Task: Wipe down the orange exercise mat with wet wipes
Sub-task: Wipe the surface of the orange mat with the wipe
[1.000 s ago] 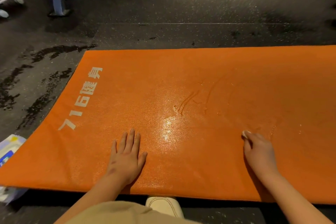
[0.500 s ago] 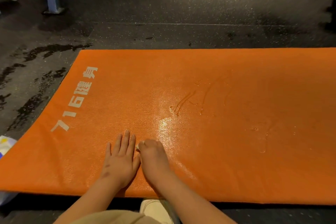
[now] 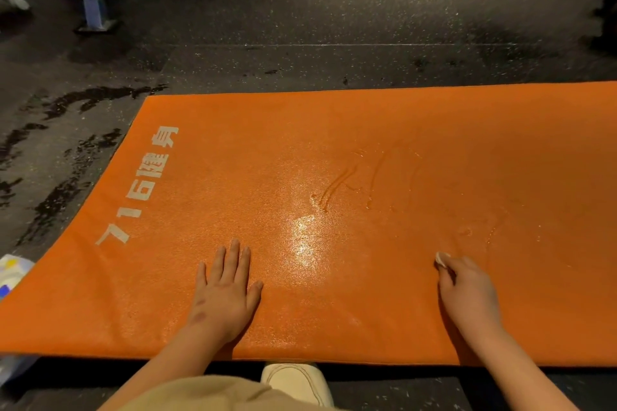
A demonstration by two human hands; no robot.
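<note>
Right hand [image 3: 467, 294] swept rightward, grip curled round a white wipe [image 3: 442, 258]; left hand [image 3: 227, 290] flat on grainy orange mat [image 3: 334, 143].

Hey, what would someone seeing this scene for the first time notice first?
A big orange mat fills the view on the dark floor, with white lettering near its left end and a shiny wet patch mid-mat. The left hand lies flat near the mat's near edge; the right hand grips a white wipe further right.
</note>
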